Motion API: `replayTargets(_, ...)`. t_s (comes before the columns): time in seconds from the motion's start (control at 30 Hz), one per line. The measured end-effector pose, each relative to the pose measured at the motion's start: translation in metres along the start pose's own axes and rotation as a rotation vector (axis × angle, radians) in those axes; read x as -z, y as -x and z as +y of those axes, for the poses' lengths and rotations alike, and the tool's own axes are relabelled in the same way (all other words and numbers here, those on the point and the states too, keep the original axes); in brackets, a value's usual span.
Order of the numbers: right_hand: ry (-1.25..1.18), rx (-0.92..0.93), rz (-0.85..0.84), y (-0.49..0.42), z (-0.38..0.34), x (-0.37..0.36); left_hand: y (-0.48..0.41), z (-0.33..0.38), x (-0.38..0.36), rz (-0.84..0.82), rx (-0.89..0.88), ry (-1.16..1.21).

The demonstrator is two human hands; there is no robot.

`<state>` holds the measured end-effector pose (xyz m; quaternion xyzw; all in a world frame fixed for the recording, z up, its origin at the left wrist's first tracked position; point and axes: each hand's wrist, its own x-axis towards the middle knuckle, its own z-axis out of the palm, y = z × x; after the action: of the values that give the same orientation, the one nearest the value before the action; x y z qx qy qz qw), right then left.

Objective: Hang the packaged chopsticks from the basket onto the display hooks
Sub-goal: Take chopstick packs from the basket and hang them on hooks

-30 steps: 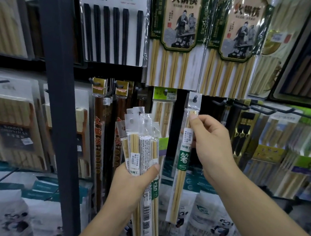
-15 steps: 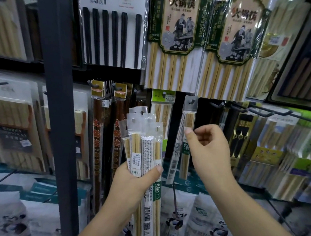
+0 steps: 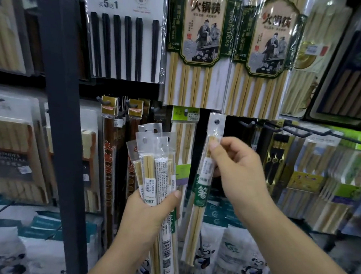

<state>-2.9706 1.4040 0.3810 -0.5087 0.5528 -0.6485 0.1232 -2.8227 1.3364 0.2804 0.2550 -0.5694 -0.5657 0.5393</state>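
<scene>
The left hand grips a bundle of clear-wrapped bamboo chopstick packs; the right hand pinches one green-labelled clear chopstick pack hanging upright.

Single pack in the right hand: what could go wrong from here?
1. The right hand pinches the single pack near its top. Whether its hang hole is hooked is unclear, so releasing now may drop it.
2. The left hand grips a fanned bundle of packs; one could slip out.

Dark display rack with metal hooks; large bamboo chopstick packs hang above the right hand's fingers, black chopsticks farther left.
</scene>
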Motion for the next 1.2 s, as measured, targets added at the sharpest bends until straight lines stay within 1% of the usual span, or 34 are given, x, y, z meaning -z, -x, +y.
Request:
replayTargets(0.1, -0.008, 0.011, 0.053, -0.008, -0.004, 0.003, 0.000, -0.001, 0.000, -0.014, 0.010, 0.007)
replayTargets(0.2, -0.008, -0.018, 0.081, -0.012, 0.000, 0.003, 0.001, -0.001, -0.002, -0.045, 0.007, -0.004)
replayTargets(0.43, -0.011, -0.056, 0.054, -0.014, 0.007, 0.001, 0.001, 0.000, -0.001, -0.048, 0.016, -0.018)
replayTargets(0.6, 0.064, -0.039, 0.078, -0.016, 0.016, 0.005, 0.001, -0.001, -0.002, -0.040, 0.014, -0.030)
replayTargets(0.73, 0.137, -0.067, 0.100, -0.014, 0.024, 0.007, 0.000, -0.002, -0.003, -0.033, 0.019, -0.050)
replayTargets(0.83, 0.140, -0.073, 0.151, -0.008, 0.029, 0.009, 0.000, -0.002, -0.004, -0.036, 0.022, -0.046)
replayTargets(0.9, 0.155, -0.046, 0.178, -0.002, 0.030, 0.008, 0.001, -0.001, -0.005, -0.029, 0.016, -0.035)
replayTargets(0.97, 0.127, -0.012, 0.107, 0.005, 0.028, 0.005, 0.001, 0.000, -0.006, -0.039, -0.001, -0.026)
replayTargets(1.07, 0.093, -0.021, -0.150, 0.017, 0.022, -0.005, 0.003, 0.002, -0.008, -0.090, -0.030, -0.019)
replayTargets(1.1, 0.105, -0.016, -0.205, 0.020, 0.021, -0.008, 0.004, 0.003, -0.009, -0.114, -0.039, -0.015)
replayTargets(1.13, 0.115, -0.007, -0.227, 0.021, 0.020, -0.010, 0.005, 0.005, -0.009, -0.136, -0.044, -0.008)
replayTargets(1.2, 0.106, -0.007, -0.213, 0.020, 0.018, -0.013, 0.007, 0.006, -0.010, -0.164, -0.049, -0.010)
